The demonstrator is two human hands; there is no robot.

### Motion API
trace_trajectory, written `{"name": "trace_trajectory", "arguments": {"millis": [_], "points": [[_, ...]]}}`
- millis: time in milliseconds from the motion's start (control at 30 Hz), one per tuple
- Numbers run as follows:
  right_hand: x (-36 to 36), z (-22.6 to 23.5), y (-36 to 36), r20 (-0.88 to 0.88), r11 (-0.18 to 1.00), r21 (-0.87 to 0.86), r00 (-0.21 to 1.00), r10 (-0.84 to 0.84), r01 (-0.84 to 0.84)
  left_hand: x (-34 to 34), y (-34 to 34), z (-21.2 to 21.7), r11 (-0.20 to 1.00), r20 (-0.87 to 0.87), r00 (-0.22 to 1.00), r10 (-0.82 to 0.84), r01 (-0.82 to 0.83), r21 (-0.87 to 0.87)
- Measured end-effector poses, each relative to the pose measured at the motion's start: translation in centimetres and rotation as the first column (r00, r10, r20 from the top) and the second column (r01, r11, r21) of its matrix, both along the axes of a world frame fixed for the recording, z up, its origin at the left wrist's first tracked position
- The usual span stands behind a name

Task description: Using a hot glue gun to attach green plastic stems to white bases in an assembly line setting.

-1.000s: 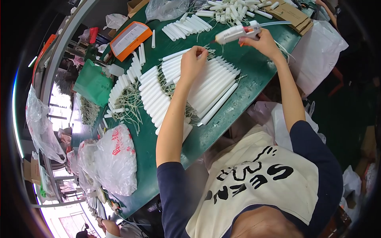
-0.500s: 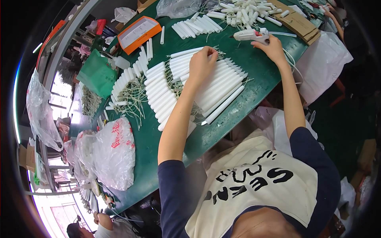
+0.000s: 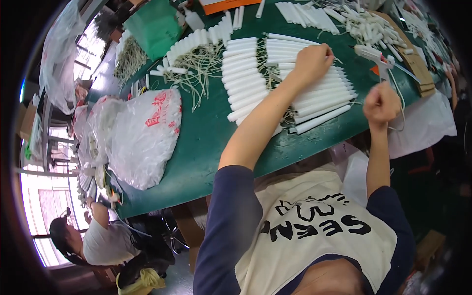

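A double row of slim white tubes [image 3: 242, 73] with thin pale wires lies on the green table, the right-hand tubes [image 3: 319, 93] having pointed tips. Over that right-hand group is my left hand [image 3: 312, 65], its fingers curled closed near the upper tubes; whatever they pinch, if anything, is hidden. My right hand [image 3: 382, 104] is closed in a fist by the table's near edge, right of the tube tips, and its contents cannot be made out. Just beyond it a white glue gun [image 3: 369, 54] with a red trigger stands on the table, nozzle pointing left, its grip ending near my fist.
More tubes with tangled wires [image 3: 199, 61] lie at the left, and a loose pile of short white pieces [image 3: 373, 29] at the far right. A clear plastic bag [image 3: 142, 132], a green bag [image 3: 153, 29] and cardboard [image 3: 427, 81] surround them. Another person [image 3: 105, 241] sits at the lower left.
My right hand has come off the glue gun's body and moved nearer to me, now a fist. The whole view has shifted, so the table sits higher and further right.
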State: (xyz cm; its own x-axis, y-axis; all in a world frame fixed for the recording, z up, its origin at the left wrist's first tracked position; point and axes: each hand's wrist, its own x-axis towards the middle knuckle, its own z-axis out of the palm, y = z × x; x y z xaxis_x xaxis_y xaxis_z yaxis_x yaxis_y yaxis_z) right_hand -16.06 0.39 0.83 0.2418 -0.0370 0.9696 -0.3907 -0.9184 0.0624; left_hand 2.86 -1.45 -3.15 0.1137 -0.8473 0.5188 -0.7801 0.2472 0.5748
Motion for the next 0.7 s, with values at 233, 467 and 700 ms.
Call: {"name": "trace_trajectory", "arguments": {"millis": [233, 467, 700], "points": [[13.5, 4.0, 4.2, -0.248, 0.749, 0.233, 0.707, 0.663, -0.621, 1.2, 1.7, -0.7, 0.995, -0.115, 0.990, -0.086, 0.079, -0.068], [25.9, 2.2, 4.1, -0.509, 0.669, 0.524, 0.436, 0.743, -0.527, 0.7, 0.4, -0.7, 1.000, -0.041, 0.999, 0.004, -0.004, 0.020], [33.6, 0.4, 4.7, -0.845, 0.855, 0.515, 0.136, 0.518, -0.059, 0.1, 0.1, -0.4, 1.000, -0.050, 0.998, -0.024, 0.024, 0.000]]}}
